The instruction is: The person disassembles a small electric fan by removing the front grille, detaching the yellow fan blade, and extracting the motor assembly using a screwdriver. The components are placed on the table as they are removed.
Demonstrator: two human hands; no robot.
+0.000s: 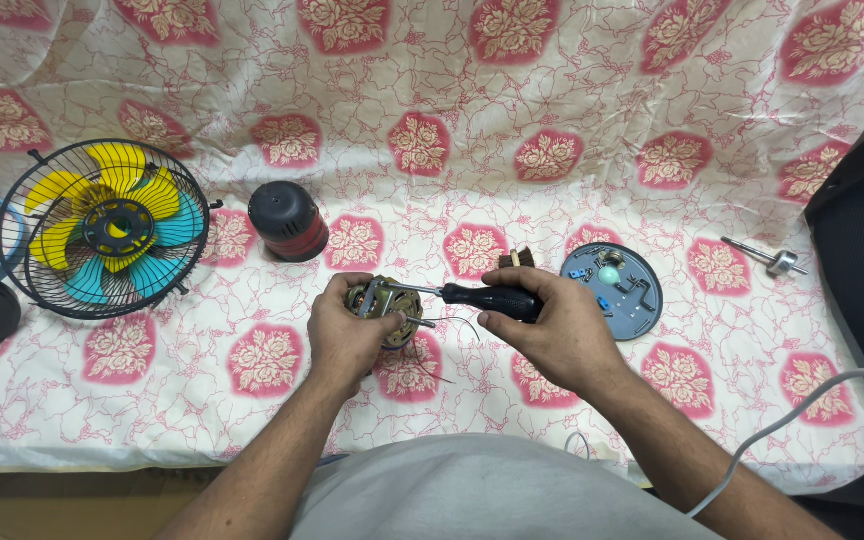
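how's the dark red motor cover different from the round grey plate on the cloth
The motor cover is a domed cup, dark red with a black top; the grey plate is a flat disc. The cover's outside is plain, while the plate carries small blue and green parts. The cover lies left of the hands, the plate to their right. Both are round and rest untouched on the floral cloth.

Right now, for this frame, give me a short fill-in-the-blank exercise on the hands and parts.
1. The right hand holds a black-handled ____.
2. The left hand grips the fan ____.
3. The fan blades inside the wire guard are yellow and ____.

Missing words: screwdriver; motor; blue.
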